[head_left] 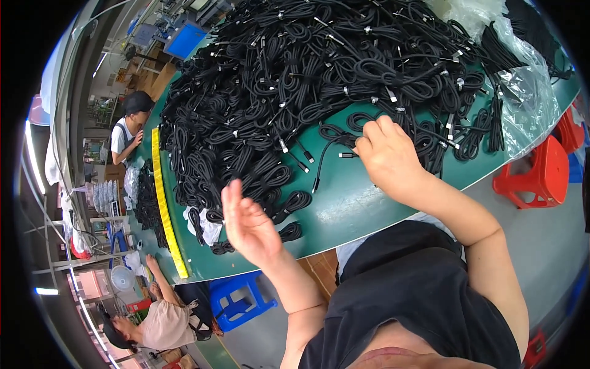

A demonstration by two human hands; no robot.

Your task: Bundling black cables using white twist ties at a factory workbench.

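Note:
My left hand is raised over the near left edge of the pile, open with its fingers stretched out and nothing in it. Beside it on the table lie a black cable bundle and a crumpled white piece of plastic. Further right, my right hand is closed, its fingers curled down on a black cable. The fingertips and the gripped part are hidden. A silver-tipped connector sticks out next to that hand. Behind both hands rises a big heap of coiled black cables.
The green table carries a yellow strip at left and clear plastic bags at right. Red stools and a blue stool stand by the near edge. Two people work at the left.

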